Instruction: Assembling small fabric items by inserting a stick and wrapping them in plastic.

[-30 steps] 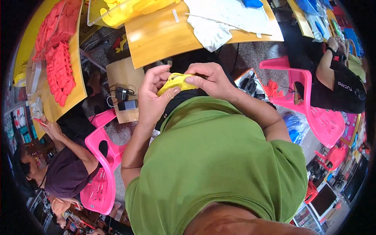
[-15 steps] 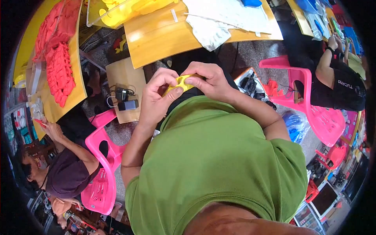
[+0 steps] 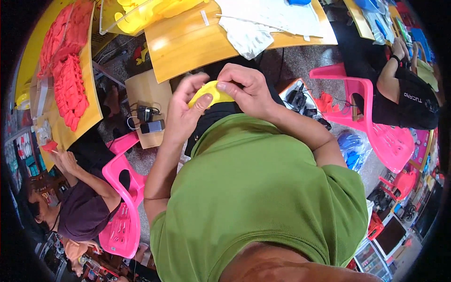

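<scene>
— While you have the head view up, what fills it, biggest first?

— I see the green short-sleeved shirt [image 3: 263,197] taking up the lower middle, with both my forearms rising from it. Above that runs the long yellow wooden surface [image 3: 188,47], carrying white cloth pieces [image 3: 263,23] and a clear plastic tray of yellow parts [image 3: 141,14]. A second yellow surface [image 3: 89,117] on the left bears a heap of red rubbery pieces [image 3: 66,70].

— And around me?

— I make out two pink plastic chairs: one [image 3: 127,207] at lower left beside a seated person in a dark top [image 3: 84,216], one [image 3: 376,127] at right beside a person in black [image 3: 408,103]. A small brown cardboard box [image 3: 145,98] sits on the floor with a black charger and cables [image 3: 145,117] on it.

— Your hands?

— Both meet in front of my chest. My left hand [image 3: 183,113] and right hand [image 3: 249,89] pinch a small yellow soft curved piece [image 3: 211,93] between thumbs and fingertips, held in the air below the surface edge.
</scene>
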Motion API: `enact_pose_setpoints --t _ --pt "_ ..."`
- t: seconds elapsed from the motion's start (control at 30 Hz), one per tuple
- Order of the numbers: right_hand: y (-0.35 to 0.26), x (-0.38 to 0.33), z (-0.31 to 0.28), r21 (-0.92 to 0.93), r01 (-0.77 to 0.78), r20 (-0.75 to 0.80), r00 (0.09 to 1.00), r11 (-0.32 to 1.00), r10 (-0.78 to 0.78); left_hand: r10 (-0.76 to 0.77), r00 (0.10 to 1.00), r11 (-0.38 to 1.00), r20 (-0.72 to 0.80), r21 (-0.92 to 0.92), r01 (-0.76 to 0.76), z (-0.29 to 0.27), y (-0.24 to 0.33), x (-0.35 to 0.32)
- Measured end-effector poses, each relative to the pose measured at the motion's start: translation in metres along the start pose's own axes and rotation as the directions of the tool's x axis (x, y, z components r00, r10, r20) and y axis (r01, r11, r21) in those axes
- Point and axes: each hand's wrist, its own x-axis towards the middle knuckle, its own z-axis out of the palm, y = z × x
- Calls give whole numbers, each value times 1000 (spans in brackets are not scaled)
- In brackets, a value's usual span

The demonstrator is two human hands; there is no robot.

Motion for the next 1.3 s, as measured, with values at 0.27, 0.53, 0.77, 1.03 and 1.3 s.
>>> enact_pose_setpoints --t 0.27,0.53,0.77,1.03,1.3 --pt "-7 4 -1 331 -297 141 954 896 264 -35 986 983 166 184 4 -10 -6 2" --pt "4 -1 -3 151 -215 34 977 965 213 -78 989 966 129 255 43 -17 -8 -2" --pt "7 0 -3 365 -355 283 923 861 261 148 981 915 128 359 -185 -12 -2 -3" --pt "8 -1 -7 494 -418 269 907 762 324 -15 1000 980 27 197 10 -9 8 -7" --pt "4 3 -5 352 -432 272 896 830 351 118 993 978 9 170 -118 -11 -2 -5"
